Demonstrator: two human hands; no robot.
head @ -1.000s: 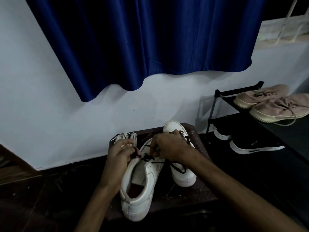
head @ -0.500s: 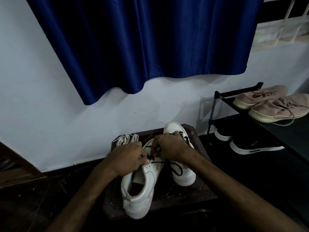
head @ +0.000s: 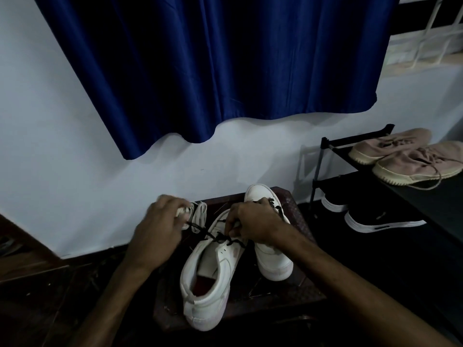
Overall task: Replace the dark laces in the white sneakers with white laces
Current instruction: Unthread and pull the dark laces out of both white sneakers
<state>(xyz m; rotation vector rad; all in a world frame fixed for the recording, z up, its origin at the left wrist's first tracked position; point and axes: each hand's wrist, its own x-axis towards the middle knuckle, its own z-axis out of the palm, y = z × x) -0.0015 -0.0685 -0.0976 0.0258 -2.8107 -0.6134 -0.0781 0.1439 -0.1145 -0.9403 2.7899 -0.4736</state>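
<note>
Left hand (head: 160, 229), blurred, pinches the dark lace (head: 200, 229), stretched toward 10 o'clock from the near white sneaker (head: 208, 279). Right hand (head: 253, 224) curls round the lace at its eyelets. The second sneaker (head: 271, 259) lies just beside at 2 o'clock. White laces (head: 200, 212) lie bundled at 11 o'clock on the dark stool (head: 295, 214).

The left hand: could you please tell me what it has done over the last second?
The left hand has swung left, drawing the dark lace taut out of the near sneaker. The right hand keeps pinching the lace at the eyelets; the sneaker has not moved.
</note>
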